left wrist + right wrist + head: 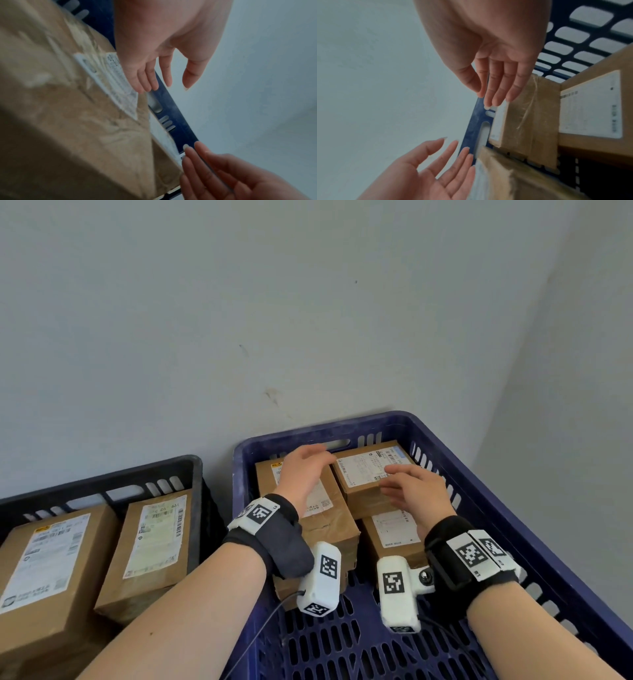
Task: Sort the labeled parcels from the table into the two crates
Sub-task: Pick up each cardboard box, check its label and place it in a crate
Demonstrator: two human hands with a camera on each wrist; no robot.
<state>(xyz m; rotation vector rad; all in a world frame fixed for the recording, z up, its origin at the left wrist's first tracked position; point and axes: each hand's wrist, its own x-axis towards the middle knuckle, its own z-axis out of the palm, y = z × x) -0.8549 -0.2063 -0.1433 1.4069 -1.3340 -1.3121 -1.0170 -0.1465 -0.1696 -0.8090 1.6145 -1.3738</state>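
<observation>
From the head view, both hands are over the blue crate [404, 422], which sits against the wall with a black crate [102, 484] just to its left. The left hand [303, 470] hovers above the long parcel [329, 518] on the crate's left side, fingers stretched forward and holding nothing. The right hand [416, 487] is spread over the upper parcel [368, 474], which sits on a lower parcel [394, 537]; whether the fingers touch the cardboard, I cannot tell. Two more labelled parcels lie in the black crate, a big one [44, 559] and a narrower one [154, 546] beside it.

Over to the left wrist view: the left hand [164, 44] is open, fingers straight and slightly apart, the blurred long parcel [72, 108] below and the blue crate wall [173, 111] past the fingertips. The right hand [228, 175] comes in at the lower corner, fingers extended.

Right wrist view now: the right hand [489, 44] has loose, straight fingers, tips near the top edge of the upper parcel [527, 121], gripping nothing. The left hand [426, 173] shows palm open, fingers fanned, beside the long parcel [522, 181].
</observation>
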